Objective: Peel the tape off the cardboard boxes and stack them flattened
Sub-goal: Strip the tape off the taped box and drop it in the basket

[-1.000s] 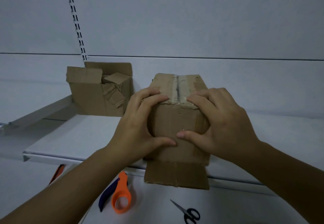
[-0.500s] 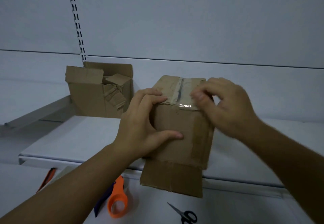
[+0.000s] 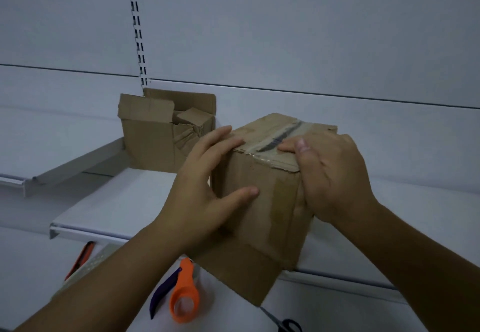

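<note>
Cardboard box is held up between both hands over the front lip of the white shelf, with one corner turned toward the person and its bottom flaps hanging open. Clear tape runs along the top seam. Its long axis goes from the near top edge away and rightward toward the back wall, and its near end wraps just over that edge. The right hand is the nearer one to the tape: its fingers curl over the near top edge with one fingertip touching the tape's end, and the palm lies against the box's right side. Whether any tape is lifted I cannot tell. The left hand grips the left corner, thumb pressed on the front face and fingers laid over the top, off the seam. The peel probably has to run along the seam, away from the person, and there is open room above and behind the box. A second box stands on the shelf well to the left. An orange tape dispenser and scissors lie on the counter below.
</note>
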{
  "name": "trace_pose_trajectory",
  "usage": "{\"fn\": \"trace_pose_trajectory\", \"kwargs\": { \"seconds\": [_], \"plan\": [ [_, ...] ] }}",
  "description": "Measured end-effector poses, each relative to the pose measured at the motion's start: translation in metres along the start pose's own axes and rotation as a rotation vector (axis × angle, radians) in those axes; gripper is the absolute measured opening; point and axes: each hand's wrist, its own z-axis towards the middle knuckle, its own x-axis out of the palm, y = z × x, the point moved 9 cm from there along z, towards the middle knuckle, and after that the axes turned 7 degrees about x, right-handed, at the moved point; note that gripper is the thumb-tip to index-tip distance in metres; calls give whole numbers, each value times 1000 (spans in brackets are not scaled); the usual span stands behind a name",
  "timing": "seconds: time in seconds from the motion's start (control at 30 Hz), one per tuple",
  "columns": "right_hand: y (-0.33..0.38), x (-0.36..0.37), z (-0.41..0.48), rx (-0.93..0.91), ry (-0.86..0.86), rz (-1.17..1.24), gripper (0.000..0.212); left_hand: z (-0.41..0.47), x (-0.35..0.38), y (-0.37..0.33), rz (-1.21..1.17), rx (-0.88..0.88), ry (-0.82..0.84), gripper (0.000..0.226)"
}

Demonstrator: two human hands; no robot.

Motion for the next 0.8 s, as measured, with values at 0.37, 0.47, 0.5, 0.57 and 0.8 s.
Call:
{"fn": "trace_pose_trajectory", "kwargs": {
  "seconds": [0.37,0.47,0.5,0.57,0.8],
  "plan": [
    [15,21,-3,4,216,-91,56,-11,-30,4,-16,-229,-307,62],
    [11,20,-6,32,236,-55,51,-25,-20,6,-97,-322,-354,49],
    [11,20,-7,34,232,-60,50,-28,-14,6,-125,-332,-360,48],
    [14,21,-7,25,221,-66,47,-32,-9,3,-131,-327,-386,44],
    [19,22,-7,22,210,-69,42,-30,-9,-3,-110,-351,-415,35]
  ]
}}
